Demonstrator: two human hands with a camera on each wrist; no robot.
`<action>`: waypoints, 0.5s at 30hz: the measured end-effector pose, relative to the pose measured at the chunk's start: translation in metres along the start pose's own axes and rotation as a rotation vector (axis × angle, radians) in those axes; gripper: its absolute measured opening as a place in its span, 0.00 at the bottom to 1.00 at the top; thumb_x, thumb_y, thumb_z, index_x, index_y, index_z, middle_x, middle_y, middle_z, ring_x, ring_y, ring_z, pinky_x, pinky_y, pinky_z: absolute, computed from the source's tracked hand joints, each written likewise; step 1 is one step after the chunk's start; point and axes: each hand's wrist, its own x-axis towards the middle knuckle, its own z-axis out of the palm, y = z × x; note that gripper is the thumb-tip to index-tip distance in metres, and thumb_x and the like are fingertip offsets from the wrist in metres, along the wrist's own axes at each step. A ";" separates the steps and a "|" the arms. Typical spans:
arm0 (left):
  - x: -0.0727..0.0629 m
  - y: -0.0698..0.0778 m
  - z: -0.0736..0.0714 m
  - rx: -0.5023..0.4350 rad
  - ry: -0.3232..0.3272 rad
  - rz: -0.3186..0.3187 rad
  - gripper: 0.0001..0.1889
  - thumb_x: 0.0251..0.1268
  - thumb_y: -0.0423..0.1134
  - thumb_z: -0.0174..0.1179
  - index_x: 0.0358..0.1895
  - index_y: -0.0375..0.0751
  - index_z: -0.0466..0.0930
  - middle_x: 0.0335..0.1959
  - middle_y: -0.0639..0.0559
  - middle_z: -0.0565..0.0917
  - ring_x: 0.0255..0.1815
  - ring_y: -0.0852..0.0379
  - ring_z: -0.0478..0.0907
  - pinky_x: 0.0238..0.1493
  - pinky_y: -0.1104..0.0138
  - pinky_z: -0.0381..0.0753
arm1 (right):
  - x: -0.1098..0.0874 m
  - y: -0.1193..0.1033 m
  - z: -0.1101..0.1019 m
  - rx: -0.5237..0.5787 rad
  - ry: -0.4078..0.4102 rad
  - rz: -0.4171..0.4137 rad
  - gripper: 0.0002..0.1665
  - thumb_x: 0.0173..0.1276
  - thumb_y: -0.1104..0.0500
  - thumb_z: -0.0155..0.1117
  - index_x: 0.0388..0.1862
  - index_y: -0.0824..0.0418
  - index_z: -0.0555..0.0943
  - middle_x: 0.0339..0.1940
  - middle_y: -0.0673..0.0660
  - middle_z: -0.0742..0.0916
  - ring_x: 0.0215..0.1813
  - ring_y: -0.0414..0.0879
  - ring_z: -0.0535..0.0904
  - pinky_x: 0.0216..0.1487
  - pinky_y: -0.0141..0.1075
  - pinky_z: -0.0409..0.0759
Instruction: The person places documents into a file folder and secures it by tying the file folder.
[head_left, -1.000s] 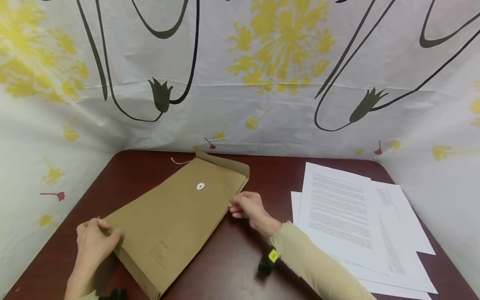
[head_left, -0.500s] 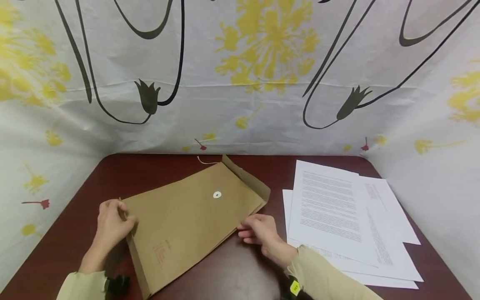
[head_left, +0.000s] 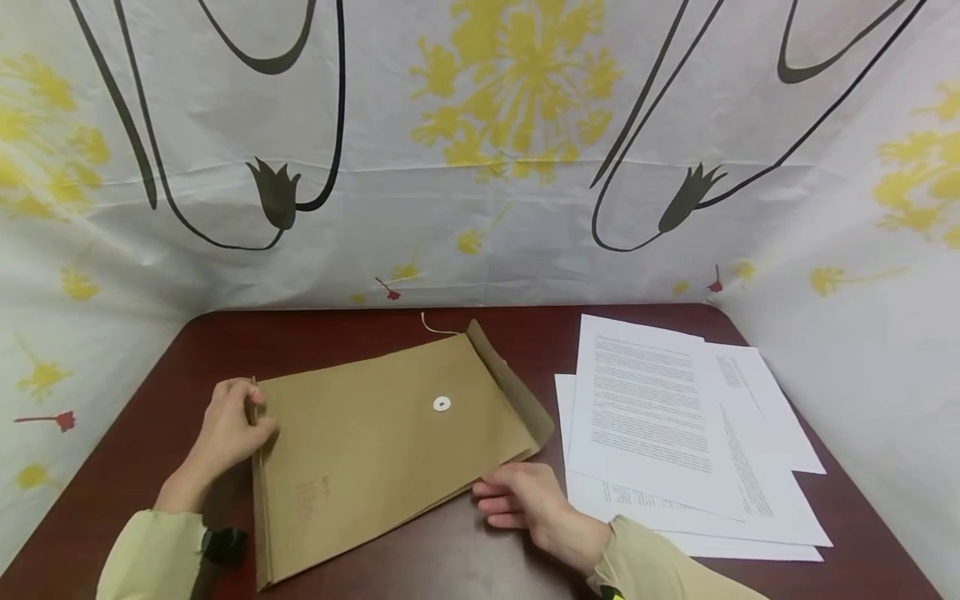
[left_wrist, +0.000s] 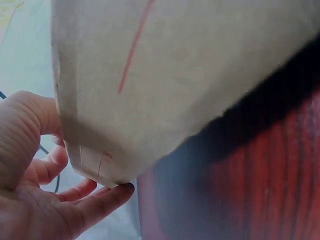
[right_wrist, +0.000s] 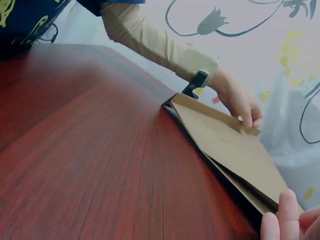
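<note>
1. Left hand is gripping the left end of a brown paper envelope near its far corner, its thumb lying over the top and its fingers reaching round the end.
2. Right hand is pinching the near long edge of the envelope toward the flap end, with the thumb lying along the edge and the other fingers curling below it.
3. Between the two hands, the envelope is lying at a slant across the left and middle of a dark red table, its flap end pointing right.
4. Its flap is standing open at that right end, and a white string is trailing from the far corner beside it.
5. On the upper face, a round white button is sitting near the flap, while faint red print is showing near the left end.
6. Beige sleeves are covering both forearms, and a black device is resting at the left wrist.
7. To the right, apart from the envelope, several printed sheets are lying overlapped on the table.
8. Behind everything, a white cloth with yellow, red and dark plant patterns is hanging around the table.
</note>
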 end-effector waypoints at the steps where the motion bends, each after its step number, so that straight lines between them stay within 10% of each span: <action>1: 0.000 -0.001 0.000 0.000 -0.005 -0.002 0.14 0.40 0.24 0.61 0.29 0.32 0.64 0.47 0.24 0.64 0.49 0.28 0.63 0.41 0.43 0.65 | 0.000 0.001 -0.002 -0.002 -0.006 0.002 0.12 0.59 0.61 0.61 0.39 0.68 0.76 0.28 0.57 0.87 0.24 0.41 0.82 0.27 0.35 0.81; 15: 0.003 -0.014 0.000 0.026 -0.061 0.028 0.15 0.39 0.24 0.62 0.30 0.33 0.64 0.48 0.25 0.65 0.48 0.30 0.64 0.39 0.45 0.66 | 0.007 -0.011 -0.037 -0.115 0.023 -0.049 0.20 0.64 0.60 0.56 0.45 0.77 0.72 0.24 0.57 0.85 0.20 0.41 0.81 0.23 0.34 0.80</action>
